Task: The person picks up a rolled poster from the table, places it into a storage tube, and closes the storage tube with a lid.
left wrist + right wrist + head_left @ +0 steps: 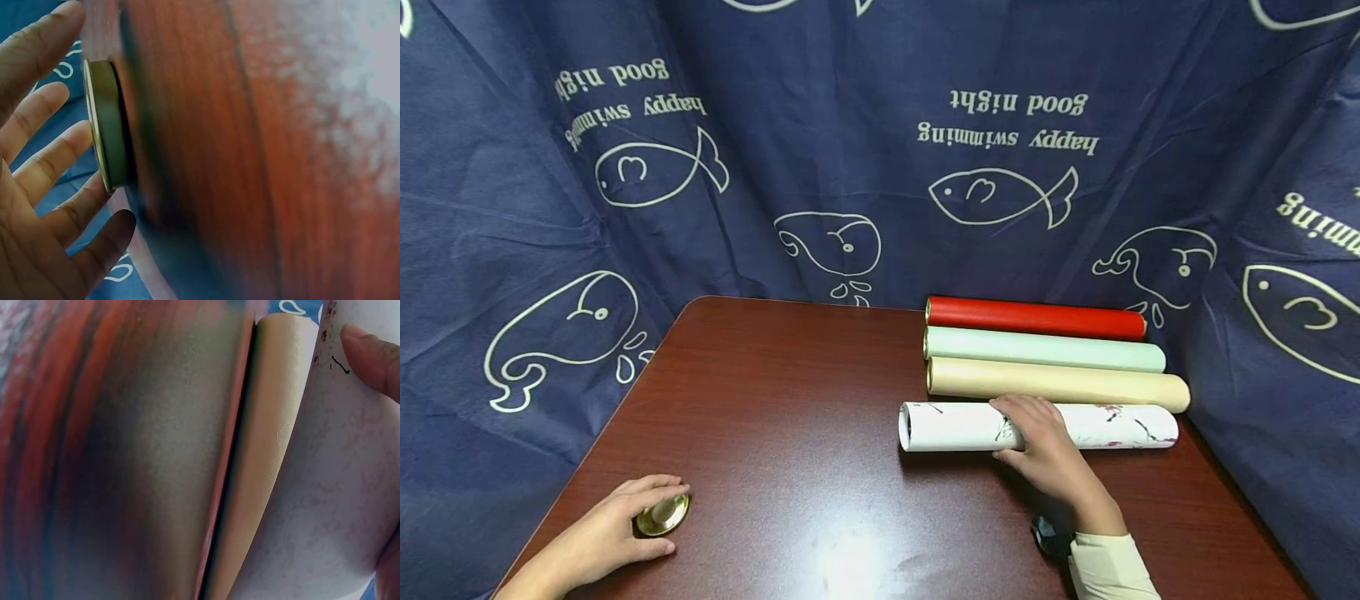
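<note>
My right hand (1037, 442) grips a white cardboard tube (1105, 427) printed with dark branches and pink blossoms, thumb on the near side and fingers over the top. Its left end is open and a shadow falls on the table below. In the right wrist view the white tube (312, 469) fills the right part, with my thumb (375, 359) pressed along it. At the table's left, my left hand (617, 525) is around a round gold metal lid (664, 517). In the left wrist view its fingers are straight and spread beside the lid (111, 125), fingertips right at its rim.
Behind the white tube lie a cream tube (1060, 385), a mint green tube (1045, 348) and a red tube (1037, 318), side by side. They rest on a dark red-brown wooden table (790, 400). A blue printed curtain (820, 150) hangs around it.
</note>
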`<action>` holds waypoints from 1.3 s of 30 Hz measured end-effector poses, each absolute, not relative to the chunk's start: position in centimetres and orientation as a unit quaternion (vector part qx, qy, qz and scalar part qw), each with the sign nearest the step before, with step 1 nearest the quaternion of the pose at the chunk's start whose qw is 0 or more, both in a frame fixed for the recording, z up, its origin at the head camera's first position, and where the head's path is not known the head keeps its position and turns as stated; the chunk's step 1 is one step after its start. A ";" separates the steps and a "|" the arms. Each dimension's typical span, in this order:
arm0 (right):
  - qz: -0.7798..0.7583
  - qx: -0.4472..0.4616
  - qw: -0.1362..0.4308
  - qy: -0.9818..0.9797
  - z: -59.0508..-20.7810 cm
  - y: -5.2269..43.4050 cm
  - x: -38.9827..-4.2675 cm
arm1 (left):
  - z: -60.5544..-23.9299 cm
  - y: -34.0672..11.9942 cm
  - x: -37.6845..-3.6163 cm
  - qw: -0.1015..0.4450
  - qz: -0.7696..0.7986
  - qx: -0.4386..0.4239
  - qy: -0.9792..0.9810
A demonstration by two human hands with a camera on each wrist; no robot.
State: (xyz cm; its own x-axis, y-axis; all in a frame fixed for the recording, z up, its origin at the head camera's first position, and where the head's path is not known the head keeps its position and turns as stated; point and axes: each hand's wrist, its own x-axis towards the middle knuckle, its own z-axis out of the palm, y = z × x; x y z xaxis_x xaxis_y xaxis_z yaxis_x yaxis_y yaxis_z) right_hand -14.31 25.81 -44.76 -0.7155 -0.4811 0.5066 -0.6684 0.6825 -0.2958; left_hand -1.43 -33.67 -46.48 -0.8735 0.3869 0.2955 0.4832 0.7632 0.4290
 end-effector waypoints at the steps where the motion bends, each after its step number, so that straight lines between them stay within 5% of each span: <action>1: 0.236 0.321 0.198 -0.896 -44.8 25.8 -14.3 | -46.6 -33.7 -1.4 0.100 -0.253 -0.234 -0.933; 27: 0.235 0.318 0.192 -0.898 -45.0 25.9 -14.4 | -44.8 -29.6 -4.0 0.120 -0.256 -0.246 -0.927; 39: 0.243 0.320 0.193 -0.895 -45.2 26.0 -14.2 | -44.1 -20.1 -8.7 0.010 -0.434 -0.289 -0.853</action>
